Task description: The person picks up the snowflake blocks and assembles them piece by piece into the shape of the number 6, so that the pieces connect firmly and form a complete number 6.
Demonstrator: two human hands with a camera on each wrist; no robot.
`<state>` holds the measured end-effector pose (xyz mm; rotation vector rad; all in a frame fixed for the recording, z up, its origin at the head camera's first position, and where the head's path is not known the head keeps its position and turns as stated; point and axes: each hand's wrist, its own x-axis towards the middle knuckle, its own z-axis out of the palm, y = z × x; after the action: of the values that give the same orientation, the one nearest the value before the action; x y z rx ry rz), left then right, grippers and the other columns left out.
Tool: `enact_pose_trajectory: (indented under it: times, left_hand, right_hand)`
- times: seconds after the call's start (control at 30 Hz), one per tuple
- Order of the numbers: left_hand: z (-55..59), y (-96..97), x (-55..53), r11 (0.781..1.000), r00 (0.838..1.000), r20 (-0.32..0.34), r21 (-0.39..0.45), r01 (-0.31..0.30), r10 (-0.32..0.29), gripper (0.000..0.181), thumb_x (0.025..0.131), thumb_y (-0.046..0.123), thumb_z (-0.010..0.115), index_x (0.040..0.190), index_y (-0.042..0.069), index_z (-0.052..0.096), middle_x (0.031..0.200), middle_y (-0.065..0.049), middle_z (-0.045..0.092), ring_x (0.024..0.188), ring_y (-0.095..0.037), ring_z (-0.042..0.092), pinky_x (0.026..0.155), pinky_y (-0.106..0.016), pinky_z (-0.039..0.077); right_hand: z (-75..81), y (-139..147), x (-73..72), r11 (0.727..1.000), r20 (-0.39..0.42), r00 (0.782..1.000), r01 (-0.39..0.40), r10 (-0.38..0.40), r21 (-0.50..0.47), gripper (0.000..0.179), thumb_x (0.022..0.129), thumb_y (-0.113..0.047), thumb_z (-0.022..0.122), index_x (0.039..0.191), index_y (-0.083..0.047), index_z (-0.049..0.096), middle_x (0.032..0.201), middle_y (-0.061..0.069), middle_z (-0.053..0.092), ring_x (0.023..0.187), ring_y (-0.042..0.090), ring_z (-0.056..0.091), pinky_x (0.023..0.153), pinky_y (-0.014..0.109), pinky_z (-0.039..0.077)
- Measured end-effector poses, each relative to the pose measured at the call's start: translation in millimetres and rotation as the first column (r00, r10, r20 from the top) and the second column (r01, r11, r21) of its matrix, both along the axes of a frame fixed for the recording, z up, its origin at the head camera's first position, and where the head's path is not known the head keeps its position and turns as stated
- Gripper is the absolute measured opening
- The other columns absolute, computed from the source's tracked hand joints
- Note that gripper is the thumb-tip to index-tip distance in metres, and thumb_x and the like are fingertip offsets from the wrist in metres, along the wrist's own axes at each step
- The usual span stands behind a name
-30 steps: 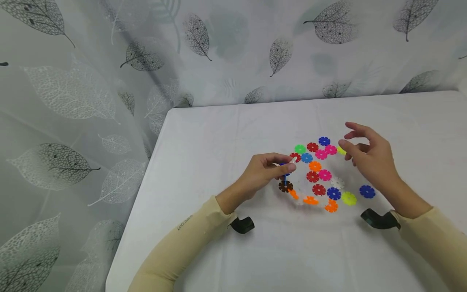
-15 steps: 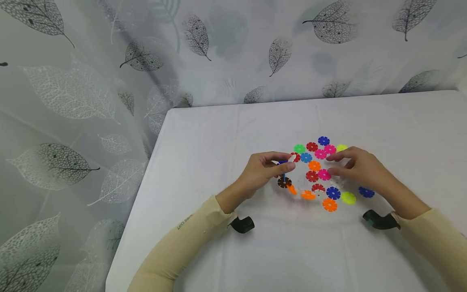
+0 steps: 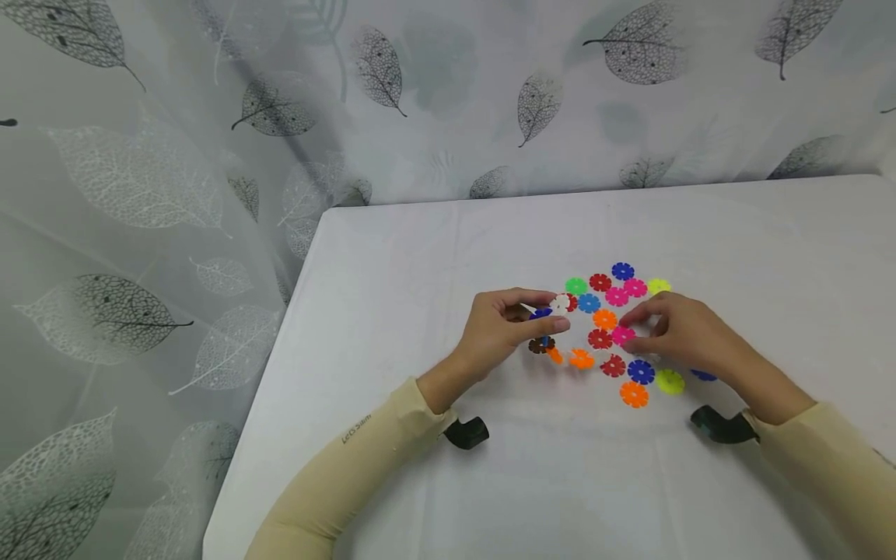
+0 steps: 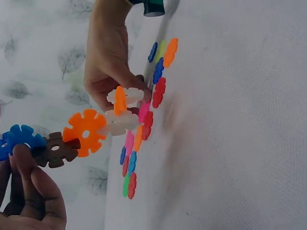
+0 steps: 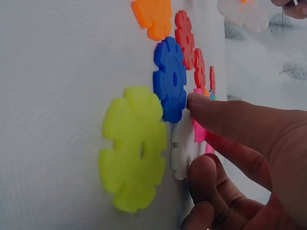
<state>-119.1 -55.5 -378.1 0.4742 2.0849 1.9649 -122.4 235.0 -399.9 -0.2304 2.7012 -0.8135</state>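
Observation:
My left hand [image 3: 498, 323] pinches a chain of slotted, flower-shaped plastic discs above the table. In the left wrist view a blue disc [image 4: 25, 136] lies at the fingertips, joined to a brown disc [image 4: 55, 149], an orange disc [image 4: 85, 129] and paler discs beyond. A white disc [image 3: 561, 303] shows by the thumb in the head view. My right hand [image 3: 689, 334] reaches low over the loose discs, thumb and fingers apart around a pink disc [image 3: 622, 336]. Beside them in the right wrist view is a white disc [image 5: 181, 148]; whether they touch either is unclear.
Several loose discs lie flat on the white table [image 3: 420, 264], among them a yellow disc [image 3: 670, 381], an orange disc [image 3: 634, 394] and a green disc [image 3: 576, 287]. A leaf-patterned curtain [image 3: 448, 93] hangs behind and to the left.
My right hand has come down and left from the table's right side to the pink disc. The left hand's chain has turned slightly, and its lower end has risen to the left.

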Motion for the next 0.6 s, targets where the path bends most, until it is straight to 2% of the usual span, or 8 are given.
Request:
enact_pose_trajectory:
  times: [0.17, 0.3, 0.43, 0.6]
  left_hand:
    - [0.2, 0.4, -1.4, 0.998, 0.995, 0.097, 0.062, 0.002, -0.008, 0.029, 0.09, 0.009, 0.078, 0.118, 0.006, 0.075, 0.098, -0.003, 0.077, 0.086, -0.023, 0.072, 0.081, -0.034, 0.057]
    - [0.4, 0.2, -3.5, 0.995, 0.982, 0.187, 0.101, 0.016, -0.034, 0.029, 0.093, 0.012, 0.075, 0.121, 0.002, 0.074, 0.097, -0.006, 0.077, 0.08, -0.02, 0.069, 0.084, -0.032, 0.057]
    - [1.3, -0.1, -5.0, 0.99, 0.965, 0.253, 0.134, 0.037, -0.071, 0.034, 0.096, 0.014, 0.071, 0.126, -0.004, 0.069, 0.099, -0.006, 0.076, 0.077, -0.017, 0.066, 0.086, -0.031, 0.056]
    - [4.1, 0.2, -4.8, 0.988, 0.942, 0.324, 0.151, 0.043, -0.091, 0.034, 0.099, 0.014, 0.068, 0.126, -0.006, 0.067, 0.099, -0.006, 0.075, 0.077, -0.015, 0.066, 0.087, -0.031, 0.057]
  right_hand:
    - [2.5, 0, 0.5, 1.0, -0.005, 1.0, 0.005, -0.005, -0.018, 0.042, 0.078, -0.03, 0.089, 0.109, -0.007, 0.072, 0.098, 0.007, 0.066, 0.083, 0.023, 0.062, 0.062, 0.031, 0.054]
    - [7.2, -2, 1.8, 0.998, -0.043, 0.999, 0.028, -0.03, -0.056, 0.032, 0.083, -0.028, 0.085, 0.104, -0.008, 0.072, 0.094, 0.005, 0.067, 0.08, 0.021, 0.065, 0.063, 0.03, 0.054]
    - [13.2, -5, 3.4, 0.993, -0.061, 0.997, 0.046, -0.053, -0.11, 0.036, 0.088, -0.03, 0.081, 0.114, -0.006, 0.071, 0.096, 0.007, 0.07, 0.073, 0.018, 0.068, 0.063, 0.029, 0.054]
    - [21.2, -11, 8.1, 0.981, -0.099, 0.994, 0.03, -0.05, -0.192, 0.041, 0.091, -0.031, 0.077, 0.123, -0.006, 0.068, 0.093, 0.008, 0.072, 0.069, 0.018, 0.07, 0.063, 0.028, 0.054]
